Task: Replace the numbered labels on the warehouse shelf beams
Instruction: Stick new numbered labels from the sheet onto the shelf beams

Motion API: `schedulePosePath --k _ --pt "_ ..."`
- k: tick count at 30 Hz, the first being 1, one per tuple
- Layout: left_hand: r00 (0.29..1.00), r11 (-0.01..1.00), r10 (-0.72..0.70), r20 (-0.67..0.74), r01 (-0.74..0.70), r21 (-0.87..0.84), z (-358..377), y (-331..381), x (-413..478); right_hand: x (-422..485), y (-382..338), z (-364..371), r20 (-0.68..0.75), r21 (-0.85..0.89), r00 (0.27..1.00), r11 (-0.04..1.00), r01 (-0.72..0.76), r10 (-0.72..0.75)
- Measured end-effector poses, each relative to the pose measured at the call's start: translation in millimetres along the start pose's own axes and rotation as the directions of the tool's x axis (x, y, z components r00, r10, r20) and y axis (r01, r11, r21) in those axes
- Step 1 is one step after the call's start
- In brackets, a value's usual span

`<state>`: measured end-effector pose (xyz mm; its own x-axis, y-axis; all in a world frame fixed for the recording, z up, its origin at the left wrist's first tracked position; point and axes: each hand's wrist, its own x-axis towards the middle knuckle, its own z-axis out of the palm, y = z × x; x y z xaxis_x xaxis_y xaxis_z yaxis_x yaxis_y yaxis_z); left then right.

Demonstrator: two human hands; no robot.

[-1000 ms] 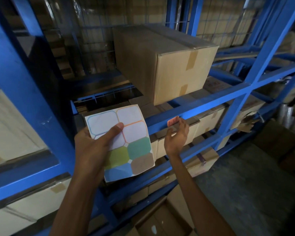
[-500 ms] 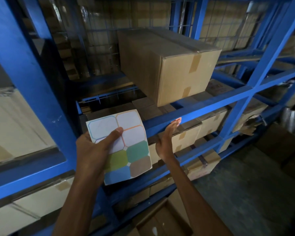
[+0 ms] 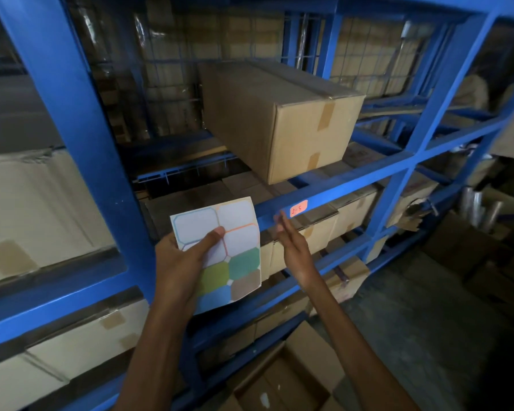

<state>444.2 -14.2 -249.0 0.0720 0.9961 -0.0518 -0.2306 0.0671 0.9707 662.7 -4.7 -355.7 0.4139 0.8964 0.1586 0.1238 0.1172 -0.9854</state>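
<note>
A small orange-pink label [image 3: 298, 208] with handwritten marks is stuck on the front of the blue shelf beam [image 3: 350, 185]. My right hand [image 3: 291, 247] hovers just below and left of it, fingers straight and apart, holding nothing. My left hand [image 3: 181, 262] grips a sticker sheet [image 3: 220, 247], thumb across its middle. The sheet's upper cells are white and peeled; green, teal, blue and brown labels remain on its lower half.
A large taped cardboard box [image 3: 282, 120] sits on the shelf above the beam. More cartons [image 3: 339, 221] fill the level below. A thick blue upright [image 3: 72, 120] stands at left, another [image 3: 422, 129] at right. An open carton [image 3: 282, 378] lies on the floor.
My right hand pressed the orange-pink label onto the beam, then let go and dropped slightly down and left, leaving the label stuck. The view moved closer to the rack.
</note>
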Motion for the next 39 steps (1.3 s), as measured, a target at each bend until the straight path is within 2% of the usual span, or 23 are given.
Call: schedulePosePath --k 1,3,7,11,14,18,22,26,28,32,37,39 --pt "1.0 1.0 0.001 0.018 -0.001 -0.007 -1 -1 -2 -21 -22 6 -0.003 0.085 1.0 0.996 0.01 -0.009" --pt "0.998 1.0 -0.005 0.06 0.006 -0.013 1 -3 -6 -57 -55 12 -0.025 0.133 0.998 0.99 0.054 -0.051" --pt "0.986 0.999 -0.044 0.163 0.047 -0.014 8 -2 -22 -109 -88 12 -0.149 0.101 0.971 0.973 0.206 -0.189" --pt "0.944 0.997 -0.077 0.321 0.079 0.007 17 -5 -43 -146 -99 -3 -0.326 0.049 0.922 0.97 0.238 -0.21" --pt "0.867 0.994 -0.112 0.485 0.097 0.056 26 -11 -69 -191 -110 -18 -0.475 0.004 0.858 0.975 0.224 -0.195" --pt "0.745 0.992 -0.09 0.661 0.007 0.127 31 -21 -117 -264 -117 -39 -0.667 -0.059 0.726 0.984 0.169 -0.164" --pt "0.578 0.979 -0.195 0.793 0.066 0.192 32 -53 -186 -366 -116 -55 -0.852 -0.091 0.512 0.993 0.07 -0.114" --pt "0.403 0.964 -0.264 0.877 0.069 0.258 36 -92 -270 -478 -109 -61 -0.956 -0.099 0.283 0.992 -0.08 -0.072" --pt "0.262 0.949 -0.316 0.912 0.066 0.31 37 -112 -331 -548 -104 -59 -0.993 -0.084 0.093 0.983 -0.163 -0.069" --pt "-0.012 0.922 -0.388 0.922 -0.004 0.388 31 -150 -441 -667 -92 -43 -0.972 0.001 -0.228 0.971 -0.24 -0.056" --pt "-0.279 0.906 -0.419 0.864 -0.192 0.377 3 -195 -558 -788 -69 -8 -0.866 0.151 -0.499 0.951 -0.27 -0.004" --pt "-0.348 0.888 -0.453 0.821 -0.263 0.378 -9 -214 -592 -822 -56 9 -0.807 0.229 -0.59 0.931 -0.284 0.018"
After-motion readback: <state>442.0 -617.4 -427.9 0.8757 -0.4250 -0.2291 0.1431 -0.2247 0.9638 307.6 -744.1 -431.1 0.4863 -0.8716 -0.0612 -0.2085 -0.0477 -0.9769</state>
